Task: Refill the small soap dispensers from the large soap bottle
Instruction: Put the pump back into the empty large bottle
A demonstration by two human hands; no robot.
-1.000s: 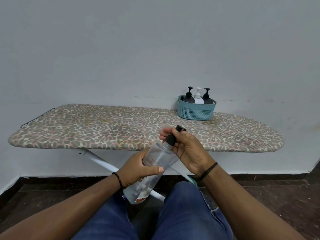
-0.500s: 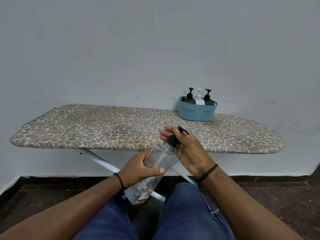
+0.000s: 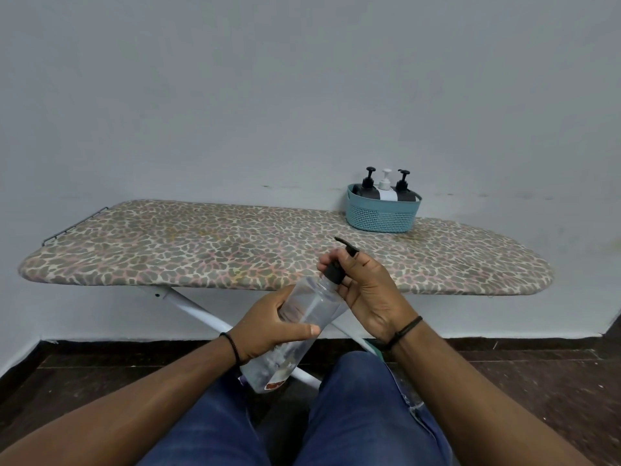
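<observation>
We are gripping the large soap bottle (image 3: 302,317) over our lap with our left hand (image 3: 268,326) while our right hand (image 3: 364,289), fingers curled on its black pump cap (image 3: 333,274), is turning it further round than a moment ago, likely unscrewing it before refilling the small dispensers (image 3: 385,186) waiting in the basket (image 3: 381,215).

Soft, even indoor light, faint shadows, sharp focus, with wide-angle bending toward the edges.

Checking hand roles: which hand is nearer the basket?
Right. The right hand at the bottle pump sits below the basket; the left hand is lower, further left.
</observation>
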